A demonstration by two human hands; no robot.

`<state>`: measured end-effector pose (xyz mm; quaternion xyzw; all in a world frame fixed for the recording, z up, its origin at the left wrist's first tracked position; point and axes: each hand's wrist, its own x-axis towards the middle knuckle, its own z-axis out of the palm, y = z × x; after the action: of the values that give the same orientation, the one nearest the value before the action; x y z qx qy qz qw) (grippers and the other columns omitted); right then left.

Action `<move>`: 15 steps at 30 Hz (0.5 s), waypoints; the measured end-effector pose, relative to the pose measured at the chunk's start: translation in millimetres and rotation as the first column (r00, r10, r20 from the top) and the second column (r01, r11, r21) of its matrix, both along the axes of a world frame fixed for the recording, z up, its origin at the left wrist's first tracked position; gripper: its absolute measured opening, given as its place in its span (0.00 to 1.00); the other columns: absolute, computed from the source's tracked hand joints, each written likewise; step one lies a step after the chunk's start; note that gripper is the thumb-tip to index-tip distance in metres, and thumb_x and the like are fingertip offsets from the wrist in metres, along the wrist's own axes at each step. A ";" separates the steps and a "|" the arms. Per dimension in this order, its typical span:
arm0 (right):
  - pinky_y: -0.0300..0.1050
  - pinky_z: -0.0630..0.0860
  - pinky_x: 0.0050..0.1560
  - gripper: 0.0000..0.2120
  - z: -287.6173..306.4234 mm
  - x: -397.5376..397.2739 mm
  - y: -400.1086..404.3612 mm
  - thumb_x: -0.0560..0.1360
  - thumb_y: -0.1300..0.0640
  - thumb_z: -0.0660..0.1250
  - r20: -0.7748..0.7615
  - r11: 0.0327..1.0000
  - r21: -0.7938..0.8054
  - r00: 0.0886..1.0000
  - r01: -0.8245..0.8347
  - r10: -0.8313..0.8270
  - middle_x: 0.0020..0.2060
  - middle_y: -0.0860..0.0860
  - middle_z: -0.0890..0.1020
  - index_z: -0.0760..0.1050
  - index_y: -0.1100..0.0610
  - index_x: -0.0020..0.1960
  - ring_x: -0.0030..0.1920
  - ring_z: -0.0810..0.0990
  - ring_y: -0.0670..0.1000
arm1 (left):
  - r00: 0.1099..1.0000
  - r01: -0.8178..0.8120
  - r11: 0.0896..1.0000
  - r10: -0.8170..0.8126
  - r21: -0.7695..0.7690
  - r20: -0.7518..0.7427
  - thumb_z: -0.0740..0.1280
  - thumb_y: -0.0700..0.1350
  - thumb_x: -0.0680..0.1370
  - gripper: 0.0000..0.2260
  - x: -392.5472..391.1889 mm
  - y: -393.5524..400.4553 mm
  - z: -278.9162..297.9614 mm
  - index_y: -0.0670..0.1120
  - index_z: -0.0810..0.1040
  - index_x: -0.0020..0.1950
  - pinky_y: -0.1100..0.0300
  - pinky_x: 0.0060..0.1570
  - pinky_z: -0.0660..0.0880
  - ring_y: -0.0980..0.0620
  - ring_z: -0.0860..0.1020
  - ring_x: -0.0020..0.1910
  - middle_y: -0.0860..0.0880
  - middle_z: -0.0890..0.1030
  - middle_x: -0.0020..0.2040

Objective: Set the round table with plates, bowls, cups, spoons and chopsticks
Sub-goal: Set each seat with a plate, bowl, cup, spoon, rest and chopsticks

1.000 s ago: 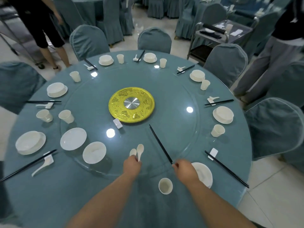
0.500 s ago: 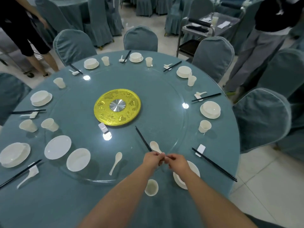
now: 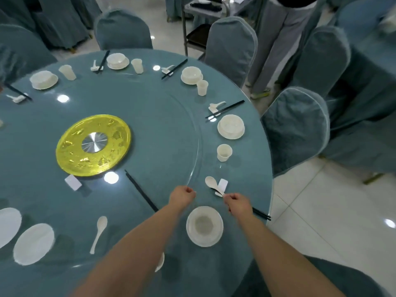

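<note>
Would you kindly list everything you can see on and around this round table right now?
round table: one, teal cloth, fills the view
turntable hub: one, gold with silver centre, mid-table
bowls on plates: five in view, white, along the rim
empty plates: two, white, near left
cups: five, white, beside the settings
loose spoon: one, white, near left
held spoon: one, white, by the right rest
loose chopsticks: one pair, black, on the glass
chairs: several, teal covers, around
cart: one, metal, behind
left hand: fingers curled, holding nothing visible
right hand: pinches the spoon handle
</note>
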<state>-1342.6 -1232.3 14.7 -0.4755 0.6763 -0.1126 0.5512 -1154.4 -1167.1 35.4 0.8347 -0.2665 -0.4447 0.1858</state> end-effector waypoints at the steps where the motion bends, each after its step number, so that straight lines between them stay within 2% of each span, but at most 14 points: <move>1: 0.43 0.68 0.35 0.11 -4.7 -8.5 -9.5 0.75 0.57 0.68 -0.002 1.000 0.009 1.000 0.010 -0.009 0.28 0.50 0.75 0.76 0.53 0.34 0.29 0.69 0.48 | 0.996 0.055 0.998 -0.055 0.010 0.070 0.65 0.45 0.76 0.07 4.4 -6.5 -4.5 0.43 0.81 0.46 0.56 0.45 0.76 0.47 0.80 0.43 0.46 0.82 0.42; 3: 0.44 0.66 0.35 0.11 -14.8 -25.2 -28.1 0.76 0.58 0.67 -0.018 0.999 0.036 0.999 0.028 -0.028 0.30 0.52 0.75 0.76 0.54 0.35 0.29 0.68 0.49 | 0.974 0.132 0.991 -0.133 0.014 0.181 0.64 0.43 0.77 0.08 12.7 -18.2 -15.8 0.41 0.81 0.49 0.54 0.50 0.74 0.43 0.80 0.51 0.41 0.82 0.48; 5: 0.45 0.66 0.36 0.12 -23.1 -37.1 -41.6 0.77 0.59 0.64 -0.046 0.998 0.055 0.998 0.040 -0.037 0.31 0.54 0.75 0.75 0.55 0.35 0.31 0.69 0.50 | 0.927 0.217 0.974 -0.228 0.069 0.298 0.63 0.44 0.78 0.12 21.1 -25.8 -25.6 0.42 0.78 0.60 0.52 0.58 0.73 0.40 0.76 0.61 0.39 0.79 0.59; 8: 0.46 0.70 0.39 0.12 -37.3 -50.0 -59.0 0.78 0.59 0.63 -0.081 0.995 0.071 0.995 0.067 -0.061 0.35 0.55 0.76 0.75 0.55 0.36 0.36 0.72 0.53 | 0.855 0.290 0.911 -0.384 0.293 0.348 0.59 0.50 0.80 0.22 29.0 -34.5 -42.1 0.53 0.64 0.74 0.44 0.72 0.60 0.37 0.58 0.75 0.39 0.62 0.75; 11: 0.46 0.73 0.39 0.08 -44.3 -53.8 -68.4 0.77 0.58 0.63 -0.072 0.992 0.103 0.995 0.078 -0.071 0.34 0.54 0.76 0.78 0.55 0.40 0.33 0.73 0.53 | 0.924 0.138 0.916 -0.255 0.376 0.284 0.60 0.53 0.81 0.27 31.8 -33.4 -50.0 0.66 0.52 0.76 0.35 0.73 0.52 0.30 0.43 0.76 0.42 0.40 0.79; 13: 0.47 0.72 0.39 0.07 -51.4 -53.3 -73.5 0.78 0.58 0.63 -0.040 0.987 0.139 0.996 0.079 -0.074 0.33 0.54 0.75 0.78 0.56 0.42 0.31 0.71 0.52 | 0.933 0.100 0.906 -0.230 0.412 0.279 0.58 0.54 0.82 0.27 31.3 -34.3 -59.1 0.70 0.47 0.75 0.32 0.71 0.51 0.29 0.39 0.75 0.44 0.35 0.78; 15: 0.46 0.71 0.35 0.07 -57.0 -50.4 -74.9 0.78 0.58 0.63 -0.024 0.985 0.160 0.998 0.066 -0.063 0.33 0.54 0.74 0.77 0.57 0.43 0.31 0.70 0.51 | 0.927 0.111 0.900 -0.247 0.422 0.283 0.57 0.54 0.82 0.27 33.4 -34.4 -64.7 0.71 0.47 0.74 0.31 0.70 0.52 0.29 0.38 0.75 0.45 0.34 0.78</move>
<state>-1393.1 -1307.2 -42.3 -0.4083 0.7034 -0.0710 0.5774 -1121.0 -1201.5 -29.3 0.8889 -0.2741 -0.3589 -0.0775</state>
